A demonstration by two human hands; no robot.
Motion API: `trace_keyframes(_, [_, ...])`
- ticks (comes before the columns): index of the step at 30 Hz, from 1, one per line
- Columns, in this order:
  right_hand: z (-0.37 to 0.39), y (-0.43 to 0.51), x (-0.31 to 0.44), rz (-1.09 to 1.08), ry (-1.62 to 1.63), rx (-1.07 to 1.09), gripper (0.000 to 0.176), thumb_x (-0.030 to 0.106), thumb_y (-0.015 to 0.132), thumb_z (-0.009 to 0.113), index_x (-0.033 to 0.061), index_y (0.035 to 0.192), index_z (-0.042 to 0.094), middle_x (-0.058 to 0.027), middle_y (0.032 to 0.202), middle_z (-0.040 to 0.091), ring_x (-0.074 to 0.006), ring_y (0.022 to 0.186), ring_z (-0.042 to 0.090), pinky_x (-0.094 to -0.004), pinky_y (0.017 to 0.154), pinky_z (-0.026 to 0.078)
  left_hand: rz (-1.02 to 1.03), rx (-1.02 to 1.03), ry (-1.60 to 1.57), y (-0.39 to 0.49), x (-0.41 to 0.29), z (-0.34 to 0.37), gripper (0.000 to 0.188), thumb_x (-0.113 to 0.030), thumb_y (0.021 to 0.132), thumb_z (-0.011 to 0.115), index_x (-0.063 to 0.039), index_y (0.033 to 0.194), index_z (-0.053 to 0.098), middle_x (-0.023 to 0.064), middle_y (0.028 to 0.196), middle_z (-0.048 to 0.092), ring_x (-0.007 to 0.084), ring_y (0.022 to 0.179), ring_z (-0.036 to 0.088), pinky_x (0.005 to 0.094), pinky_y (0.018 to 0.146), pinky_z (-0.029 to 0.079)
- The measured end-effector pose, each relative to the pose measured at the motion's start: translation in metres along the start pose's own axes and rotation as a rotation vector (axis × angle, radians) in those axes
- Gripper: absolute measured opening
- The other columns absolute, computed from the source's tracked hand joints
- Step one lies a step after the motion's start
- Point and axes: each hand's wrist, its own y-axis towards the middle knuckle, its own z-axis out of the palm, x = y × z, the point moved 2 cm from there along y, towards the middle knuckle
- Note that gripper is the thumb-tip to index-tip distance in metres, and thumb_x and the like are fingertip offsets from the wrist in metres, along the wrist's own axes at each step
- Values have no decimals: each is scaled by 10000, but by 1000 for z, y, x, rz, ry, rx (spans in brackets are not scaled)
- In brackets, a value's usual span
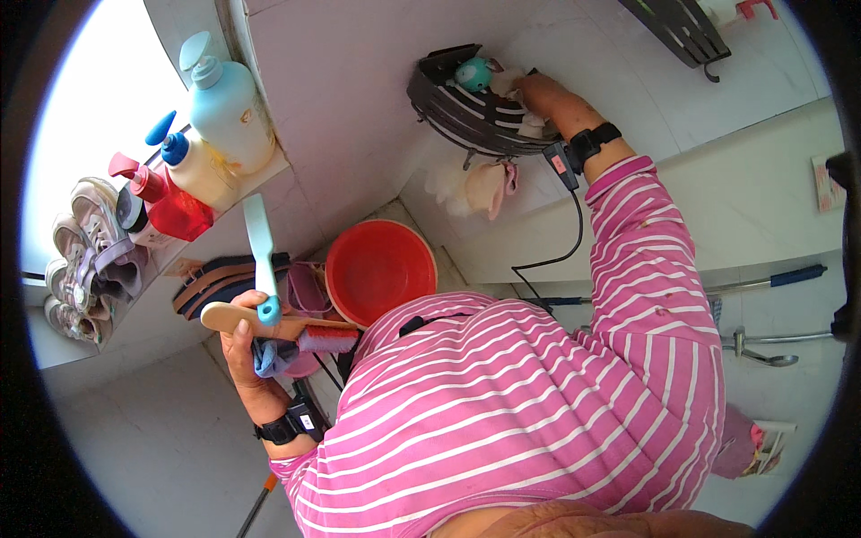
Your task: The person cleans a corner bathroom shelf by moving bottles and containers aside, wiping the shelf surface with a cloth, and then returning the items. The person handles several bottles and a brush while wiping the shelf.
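Note:
My left hand [243, 343] is closed around a wooden-handled scrubbing brush [282, 327] with red and white bristles, together with a light-blue plastic handle [261, 249] that points up and a blue cloth [272, 358]. What the light-blue handle belongs to cannot be told. My right hand [538, 94] reaches into a dark slatted corner basket [464, 118] on the wall, touching whitish items there; its fingers are mostly hidden. Beside them in the basket lies a round teal object [474, 74]. Below the basket hang pale and pink bath puffs or cloths [484, 188].
A ledge [259, 185] at the left holds pump bottles [232, 114] and several small shoes [94, 242]. A red basin [381, 269] stands ahead, near striped slippers [229, 279]. Another dark rack [679, 33] is at the upper right. A cable [580, 228] hangs from my right wrist.

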Motion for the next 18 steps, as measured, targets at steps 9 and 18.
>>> trace_keyframes(9, [-48,-58,47,74,73,264,257,41,814,569,109,1020,708,-176,1068,673,-345,950,656,-424,789,512,23,62,-42,16,-1,0,486,-353,860,608,24,1158,540,202,964,639,265,897,644,388,837,518])
trace_keyframes(18, [-22,-5,-31,163,257,-307,343,95,823,591,112,1161,650,-236,1020,664,-367,892,661,-416,762,526,23,52,-39,16,-1,-1,476,-350,865,611,17,1159,542,204,963,639,270,897,648,382,805,535])
